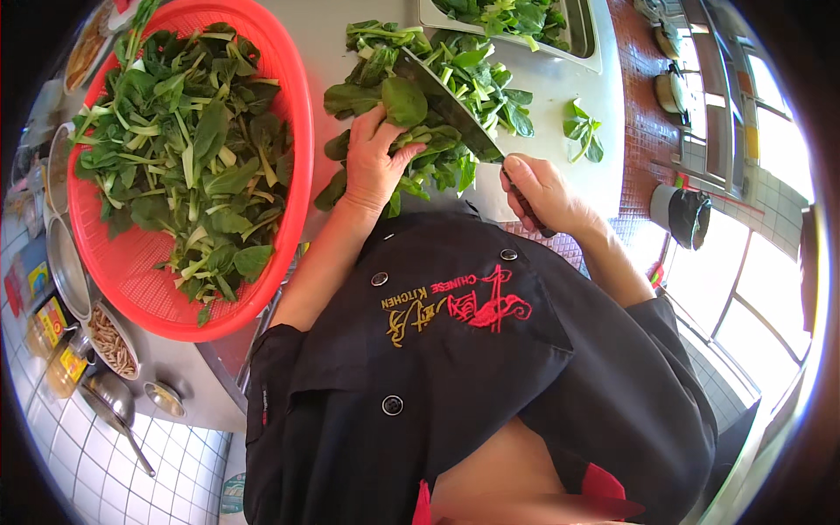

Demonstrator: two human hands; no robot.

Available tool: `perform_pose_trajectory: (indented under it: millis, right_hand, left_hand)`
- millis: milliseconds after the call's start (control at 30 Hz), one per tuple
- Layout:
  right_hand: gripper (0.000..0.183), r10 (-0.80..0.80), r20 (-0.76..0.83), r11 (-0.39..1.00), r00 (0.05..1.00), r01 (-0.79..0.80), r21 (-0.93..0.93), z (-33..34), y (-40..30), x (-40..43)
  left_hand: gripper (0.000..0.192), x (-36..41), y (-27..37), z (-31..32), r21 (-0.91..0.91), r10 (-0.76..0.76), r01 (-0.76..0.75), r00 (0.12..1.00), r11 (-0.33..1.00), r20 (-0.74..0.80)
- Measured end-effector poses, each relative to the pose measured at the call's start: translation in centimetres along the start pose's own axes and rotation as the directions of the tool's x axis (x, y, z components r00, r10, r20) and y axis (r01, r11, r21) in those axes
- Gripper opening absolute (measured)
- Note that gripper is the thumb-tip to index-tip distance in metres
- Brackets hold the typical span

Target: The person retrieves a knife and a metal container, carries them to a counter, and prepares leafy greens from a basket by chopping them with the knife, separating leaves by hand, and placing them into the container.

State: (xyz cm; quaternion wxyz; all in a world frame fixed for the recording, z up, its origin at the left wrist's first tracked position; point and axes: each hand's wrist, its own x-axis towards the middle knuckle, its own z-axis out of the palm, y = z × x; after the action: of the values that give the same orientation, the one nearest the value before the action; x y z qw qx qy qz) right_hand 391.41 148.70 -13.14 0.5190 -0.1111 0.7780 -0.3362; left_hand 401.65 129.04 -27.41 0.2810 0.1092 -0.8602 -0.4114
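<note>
My right hand (pixel 541 190) grips the dark handle of a broad-bladed cleaver (pixel 453 108), whose blade slants up and left across a pile of leafy greens. With fingers spread and bent, my left hand (pixel 377 154) presses on the uncut-looking greens (pixel 426 141) left of the blade. Pieces of greens with pale stems (pixel 489 92) lie on the far right side of the blade. A large red plastic colander (pixel 298 131), heaped with leafy greens (pixel 197 151), stands to the left. The cleaver's cutting edge is partly hidden among the leaves.
A metal pan (pixel 594 46) holding greens stands at the counter's far right. One loose sprig (pixel 583 131) lies on the steel counter (pixel 551 125). Left of the colander are metal bowls, a dish of brown strips (pixel 113 338), jars and a ladle (pixel 121 420). A bin (pixel 679 213) stands on the floor at right.
</note>
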Motion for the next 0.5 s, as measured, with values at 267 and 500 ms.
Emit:
perform_pose_trajectory:
  millis: [267,500]
  right_hand:
    - [0.046,-0.037,-0.025,0.996,0.999,0.039,0.078,2.3,1.1,6.9]
    - [0.046,-0.117,-0.003,0.965,0.993,0.114,0.238,0.7,2.7,6.5]
  left_hand:
    - [0.042,0.4,0.0,-0.2,0.005,-0.009,0.009,0.999,1.0,0.033]
    - [0.056,0.0,1.7,-2.3,0.163,0.037,-0.056,0.992,0.985,0.117]
